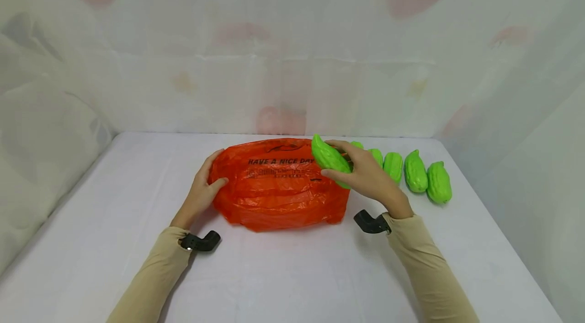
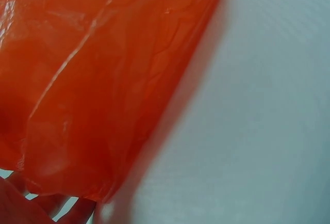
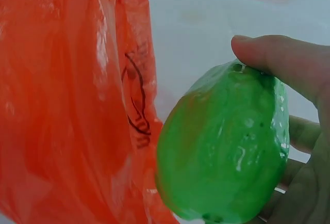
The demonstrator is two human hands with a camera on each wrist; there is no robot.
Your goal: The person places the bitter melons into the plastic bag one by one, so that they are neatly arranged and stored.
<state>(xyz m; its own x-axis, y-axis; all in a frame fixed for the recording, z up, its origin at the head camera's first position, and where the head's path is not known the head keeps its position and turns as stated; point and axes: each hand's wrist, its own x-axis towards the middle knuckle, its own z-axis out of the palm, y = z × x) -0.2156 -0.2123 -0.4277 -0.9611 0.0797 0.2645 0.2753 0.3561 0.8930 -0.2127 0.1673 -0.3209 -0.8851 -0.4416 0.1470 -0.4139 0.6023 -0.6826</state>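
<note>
A red plastic bag (image 1: 279, 198) printed with "HAVE A NICE DAY" lies sideways, bulging, across the middle of the table. My left hand (image 1: 204, 188) grips its left end, thumb on the front and fingers behind, partly hidden by the film. In my right hand (image 1: 369, 173) is a glossy green bitter melon (image 1: 328, 155), ridged with a pointed tip, held up at the bag's right end. The right wrist view shows thumb and fingers round the melon (image 3: 221, 146), close beside the bag's loose edge (image 3: 139, 90).
To the right of the bag stand several more bitter melons (image 1: 416, 171) in a slanting row, some partly behind my right hand. A white cloth covers the table (image 1: 283, 277). Pale curtains with faded red patches (image 1: 281, 120) hang behind and at both sides.
</note>
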